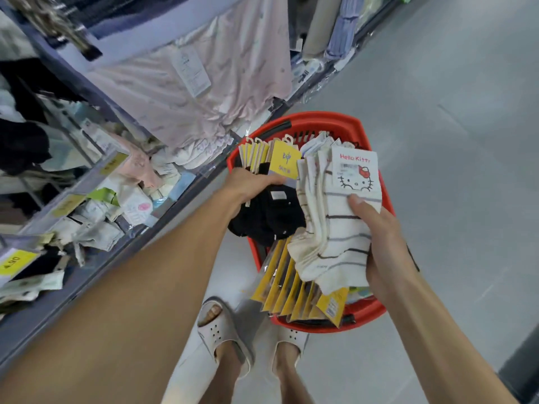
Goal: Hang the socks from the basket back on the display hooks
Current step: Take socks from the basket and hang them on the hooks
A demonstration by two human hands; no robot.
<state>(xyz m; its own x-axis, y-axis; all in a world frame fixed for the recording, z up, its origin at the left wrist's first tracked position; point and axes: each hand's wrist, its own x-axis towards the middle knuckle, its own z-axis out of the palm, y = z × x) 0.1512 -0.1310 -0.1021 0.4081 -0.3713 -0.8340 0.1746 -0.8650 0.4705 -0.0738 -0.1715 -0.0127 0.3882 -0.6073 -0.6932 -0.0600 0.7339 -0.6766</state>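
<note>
As left hand (pixel 250 182) grips black socks (pixel 274 217), right hand (pixel 376 228) striped socks (pixel 338 237), shelves (pixel 87 176) neighbour basket (pixel 320 119).

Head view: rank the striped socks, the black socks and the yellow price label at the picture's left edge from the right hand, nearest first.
1. The striped socks: gripped in the right hand itself.
2. The black socks: just to its left, held by the left hand.
3. The yellow price label: far left, across the aisle side.
</note>
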